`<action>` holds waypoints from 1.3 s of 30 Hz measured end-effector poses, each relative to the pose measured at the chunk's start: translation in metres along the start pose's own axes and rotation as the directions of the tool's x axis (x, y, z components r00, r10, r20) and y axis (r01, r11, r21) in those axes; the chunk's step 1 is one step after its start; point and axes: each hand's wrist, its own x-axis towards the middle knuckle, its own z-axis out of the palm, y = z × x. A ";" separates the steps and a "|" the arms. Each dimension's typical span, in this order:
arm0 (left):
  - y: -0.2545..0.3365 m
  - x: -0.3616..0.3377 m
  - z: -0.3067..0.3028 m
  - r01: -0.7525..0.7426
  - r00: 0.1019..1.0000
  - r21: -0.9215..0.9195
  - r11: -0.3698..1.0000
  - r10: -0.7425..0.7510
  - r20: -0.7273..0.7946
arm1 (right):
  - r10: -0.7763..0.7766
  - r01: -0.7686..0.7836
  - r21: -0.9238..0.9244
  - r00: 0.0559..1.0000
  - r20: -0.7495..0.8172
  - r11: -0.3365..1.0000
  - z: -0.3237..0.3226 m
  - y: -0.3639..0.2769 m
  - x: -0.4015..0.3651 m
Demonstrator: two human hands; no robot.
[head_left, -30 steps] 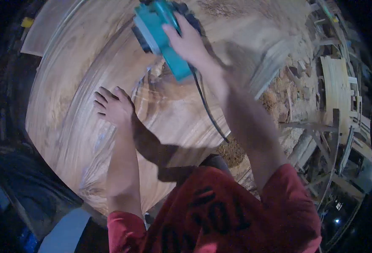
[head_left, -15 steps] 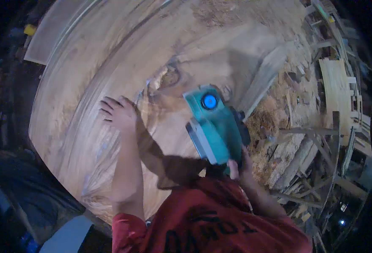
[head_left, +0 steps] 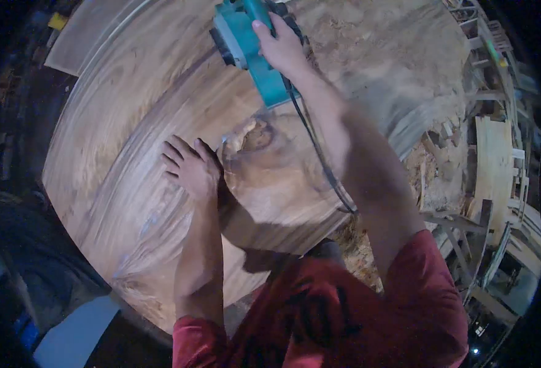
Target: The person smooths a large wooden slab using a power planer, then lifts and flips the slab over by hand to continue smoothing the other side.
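My right hand [head_left: 282, 48] is wrapped round the handle of a teal electric planer [head_left: 269, 83], which rests on the far part of a large wooden slab [head_left: 117, 184]. A black power cord [head_left: 315, 147] trails from the tool back along my right forearm. Fingers spread, my left hand [head_left: 192, 168] lies flat on the slab, just left of a rough knot hollow [head_left: 253, 136]. Streaked light and dark grain runs across the wood under both hands. The planer's underside is hidden.
Wood shavings [head_left: 359, 236] lie along the slab's right side. Beyond them stand a pale board [head_left: 492, 165] and a stack of scrap timber. Dark cloth [head_left: 37, 245] and a light blue-grey panel [head_left: 77, 334] are at the lower left.
My right hand has pushed the planer from near my body to the far part of the slab, arm now stretched out. My left hand stays on the wood, shifted slightly in view.
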 end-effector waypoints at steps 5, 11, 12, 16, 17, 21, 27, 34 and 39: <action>-0.006 0.002 0.010 -0.002 1.000 0.002 1.000 0.002 0.005 | 0.063 -0.066 0.043 0.996 0.066 0.997 -0.072 -0.024 -0.164; -0.013 0.001 0.011 -0.012 1.000 -0.041 0.999 0.011 -0.015 | 0.339 -0.368 0.073 0.905 0.257 0.927 -0.199 -0.011 -0.470; -0.013 0.001 0.011 -0.005 1.000 -0.057 0.998 0.005 -0.013 | 0.407 -0.438 0.032 0.858 0.313 0.898 -0.218 -0.017 -0.503; -0.015 -0.001 0.011 -0.005 1.000 -0.115 0.993 0.002 -0.023 | 0.361 -0.366 -0.057 0.861 0.358 0.929 -0.219 -0.036 -0.494; -0.014 0.001 0.011 -0.010 1.000 -0.113 0.994 0.007 -0.030 | 0.357 -0.348 -0.082 0.888 0.292 0.934 -0.207 -0.034 -0.481; -0.010 -0.001 0.007 0.012 1.000 -0.082 0.997 -0.013 -0.011 | 0.075 -0.045 -0.226 0.989 0.125 0.973 -0.148 -0.017 -0.380; -0.006 0.003 0.010 0.034 0.999 0.027 0.999 -0.033 -0.013 | -0.011 0.011 -0.075 1.000 0.002 0.997 -0.066 -0.021 -0.175; -0.007 0.004 0.014 0.009 0.999 0.081 0.997 -0.005 -0.050 | 0.017 -0.019 0.019 0.994 0.105 1.000 -0.026 0.003 -0.012; 0.000 -0.002 0.010 -0.008 0.999 0.058 0.998 0.011 -0.053 | 0.048 -0.053 0.053 0.995 0.089 0.997 -0.113 -0.008 -0.157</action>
